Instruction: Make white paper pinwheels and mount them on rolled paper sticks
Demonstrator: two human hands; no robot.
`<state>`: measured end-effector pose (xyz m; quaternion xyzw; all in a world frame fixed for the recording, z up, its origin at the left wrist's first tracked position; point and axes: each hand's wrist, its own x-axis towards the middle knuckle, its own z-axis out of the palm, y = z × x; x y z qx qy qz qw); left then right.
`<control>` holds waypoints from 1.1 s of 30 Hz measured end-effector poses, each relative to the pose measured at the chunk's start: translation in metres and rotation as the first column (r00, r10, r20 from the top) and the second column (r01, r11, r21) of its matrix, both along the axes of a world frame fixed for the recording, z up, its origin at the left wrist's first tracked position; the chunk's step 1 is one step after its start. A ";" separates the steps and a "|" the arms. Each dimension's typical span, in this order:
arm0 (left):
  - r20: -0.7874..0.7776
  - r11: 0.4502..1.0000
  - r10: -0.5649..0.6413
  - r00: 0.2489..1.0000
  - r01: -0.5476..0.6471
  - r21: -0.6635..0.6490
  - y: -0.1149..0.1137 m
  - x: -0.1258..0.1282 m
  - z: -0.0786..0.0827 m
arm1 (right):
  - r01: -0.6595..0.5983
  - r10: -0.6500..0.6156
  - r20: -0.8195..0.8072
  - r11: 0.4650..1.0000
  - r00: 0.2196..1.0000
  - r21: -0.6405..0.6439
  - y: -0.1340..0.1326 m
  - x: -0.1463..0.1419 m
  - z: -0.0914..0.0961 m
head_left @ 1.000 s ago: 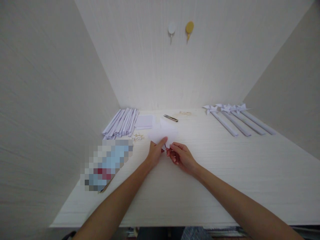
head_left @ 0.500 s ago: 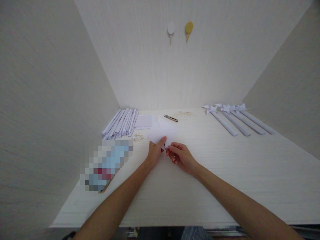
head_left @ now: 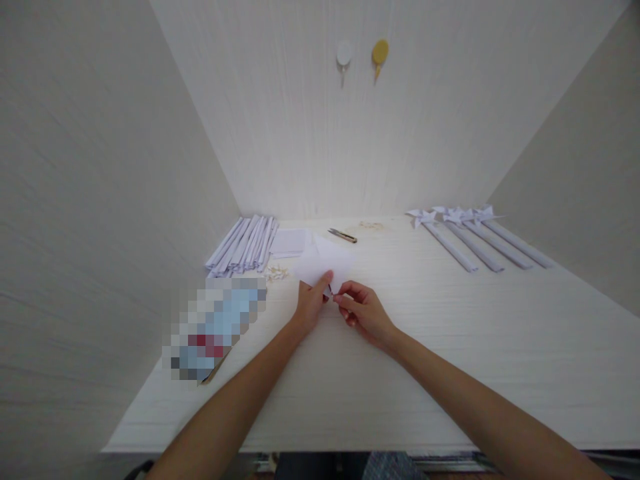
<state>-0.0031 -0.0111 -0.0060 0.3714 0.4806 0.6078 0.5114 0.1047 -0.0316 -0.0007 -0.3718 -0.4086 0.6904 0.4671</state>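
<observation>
A sheet of white paper (head_left: 323,259) is held by my left hand (head_left: 313,301), its thumb pressed on top near the bottom edge. The sheet spreads out beyond my fingers, and a thin dark line shows by its near corner. Close to that corner, the thumb and fingertips of my right hand (head_left: 364,310) come together in a pinch. What they pinch, if anything, is too small to make out. Farther off lie thread snips (head_left: 343,235), and a stack of square paper sheets (head_left: 289,243) is just left of the held sheet.
Several rolled paper sticks (head_left: 243,245) are piled at the back left, with small pale pieces (head_left: 277,273) beside them. A blurred-out item (head_left: 220,330) lies nearer me. Several paper pinwheels on sticks (head_left: 453,247) lie at right. Walls enclose the table; two hooks (head_left: 380,52) hang behind.
My right fingertips have shifted very slightly at the paper's near corner. My left hand keeps its grip on the sheet. The view has tilted a little.
</observation>
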 end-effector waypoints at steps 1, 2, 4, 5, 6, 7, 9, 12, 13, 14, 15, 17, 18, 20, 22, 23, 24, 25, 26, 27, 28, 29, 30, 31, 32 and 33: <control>0.001 1.000 0.006 1.000 -0.006 -0.005 0.000 0.000 0.000 | 0.000 0.000 0.006 1.000 1.000 -0.001 0.000 0.000 0.000; -0.001 1.000 0.014 1.000 -0.014 -0.010 0.000 0.000 0.001 | -0.003 0.003 0.011 1.000 1.000 -0.002 0.000 0.000 0.001; -0.014 0.999 0.030 0.999 -0.031 -0.016 0.000 0.001 0.001 | -0.015 0.015 0.011 1.000 1.000 -0.011 -0.001 0.000 0.002; -0.027 0.999 0.033 0.999 -0.034 -0.015 0.000 0.001 0.002 | -0.022 0.023 0.009 1.000 1.000 -0.015 -0.001 0.000 0.002; -0.043 0.999 0.034 0.999 -0.034 -0.011 -0.001 0.001 0.002 | -0.027 0.027 0.008 0.999 1.000 -0.017 -0.001 0.000 0.003; -0.058 1.000 0.031 0.998 -0.031 -0.003 -0.001 0.001 0.003 | -0.025 0.025 0.012 1.000 1.000 -0.013 -0.001 -0.001 0.003; -0.082 1.000 0.021 0.996 -0.020 0.020 -0.003 0.002 0.003 | -0.005 0.005 0.038 1.000 0.999 0.008 -0.001 -0.001 0.002; -0.104 0.999 0.012 0.994 -0.008 0.041 -0.004 0.002 0.004 | 0.036 -0.039 0.069 0.998 0.997 0.051 0.000 -0.002 -0.001; -0.112 0.999 0.011 0.994 -0.006 0.041 -0.004 0.003 0.004 | 0.045 -0.049 0.071 0.997 0.996 0.063 0.001 -0.002 -0.002; -0.119 0.999 0.010 0.993 -0.005 0.038 -0.004 0.003 0.004 | 0.051 -0.056 0.073 0.996 0.996 0.073 0.002 -0.002 -0.004; -0.124 0.999 0.009 0.992 -0.005 0.035 -0.003 0.003 0.003 | 0.056 -0.062 0.074 0.995 0.995 0.081 0.003 -0.002 -0.005; -0.131 0.999 0.007 0.991 -0.003 0.035 -0.003 0.003 0.002 | 0.058 -0.066 0.075 0.994 0.995 0.095 0.004 -0.002 -0.007; -0.136 0.999 0.007 0.991 -0.001 0.041 -0.003 0.002 0.002 | 0.056 -0.064 0.076 0.993 0.995 0.100 0.004 -0.002 -0.007; -0.151 0.998 0.000 0.989 0.008 0.058 -0.003 0.002 0.002 | 0.049 -0.057 0.072 0.994 0.996 0.102 0.004 -0.001 -0.007; -0.163 0.997 -0.011 0.987 0.022 0.068 -0.004 0.002 0.003 | 0.044 -0.050 0.060 0.994 0.997 0.101 0.003 -0.002 -0.006; -0.164 0.997 -0.012 0.986 0.024 0.068 -0.004 0.002 0.004 | 0.044 -0.049 0.052 0.994 0.997 0.100 0.003 -0.002 -0.006; -0.162 0.998 -0.013 0.987 0.024 0.066 -0.005 0.002 0.005 | 0.047 -0.052 0.045 0.994 0.998 0.101 0.003 -0.002 -0.005; -0.156 0.998 -0.009 0.988 0.019 0.062 -0.005 0.002 0.006 | 0.053 -0.058 0.041 0.993 0.997 0.102 0.003 -0.002 -0.005; -0.146 0.998 -0.003 0.989 0.011 0.059 -0.006 0.003 0.006 | 0.062 -0.067 0.043 0.993 0.997 0.103 0.003 -0.002 -0.005; -0.133 0.998 0.004 0.991 0.004 0.057 -0.006 0.003 0.007 | 0.072 -0.077 0.052 0.992 0.996 0.104 0.003 -0.003 -0.005; -0.120 0.998 0.010 0.993 -0.003 0.055 -0.005 0.003 0.007 | 0.080 -0.087 0.064 0.991 0.994 0.106 0.003 -0.003 -0.005; -0.108 0.998 0.019 0.994 -0.013 0.054 -0.005 0.004 0.007 | 0.086 -0.095 0.078 0.990 0.992 0.107 0.003 -0.003 -0.005; -0.097 0.998 0.034 0.995 -0.029 0.056 -0.004 0.003 0.006 | 0.089 -0.099 0.090 0.990 0.991 0.107 0.003 -0.003 -0.005; -0.092 0.997 0.052 0.994 -0.046 0.060 -0.003 0.003 0.005 | 0.087 -0.097 0.099 0.991 0.990 0.106 0.003 -0.003 -0.005; -0.091 0.996 0.068 0.993 -0.063 0.065 -0.002 0.003 0.004 | 0.080 -0.091 0.103 0.991 0.990 0.105 0.003 -0.003 -0.005; -0.094 0.995 0.083 0.992 -0.077 0.070 -0.001 0.002 0.004 | 0.069 -0.080 0.106 0.992 0.991 0.103 0.002 -0.003 -0.004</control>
